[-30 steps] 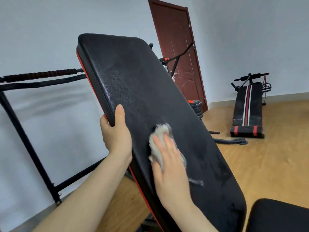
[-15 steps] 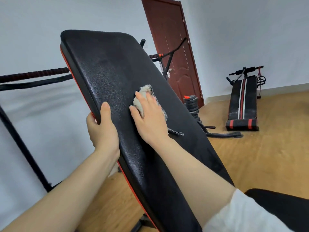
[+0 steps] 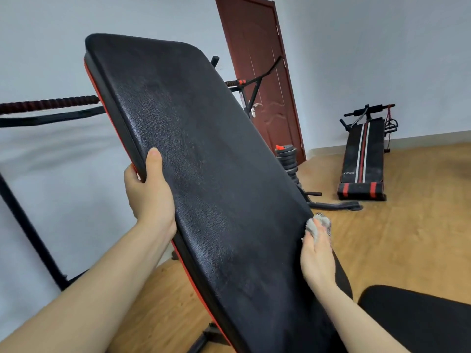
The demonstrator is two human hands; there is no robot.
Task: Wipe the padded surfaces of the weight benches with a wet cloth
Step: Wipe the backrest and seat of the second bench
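One tilted backrest pad (image 3: 204, 174) fills the middle, its top far and high, its low end near me. My right hand (image 3: 317, 256) presses the grey cloth (image 3: 317, 226) against the pad's right edge, low down, fingers laid nearly straight over it. My left hand (image 3: 150, 194) grips the left edge, thumb on the face, fingers curled behind. Right of the cloth lies open wooden floor (image 3: 407, 238); a black seat pad (image 3: 420, 319) sits near right, a striped sit-up bench (image 3: 363, 154) far right.
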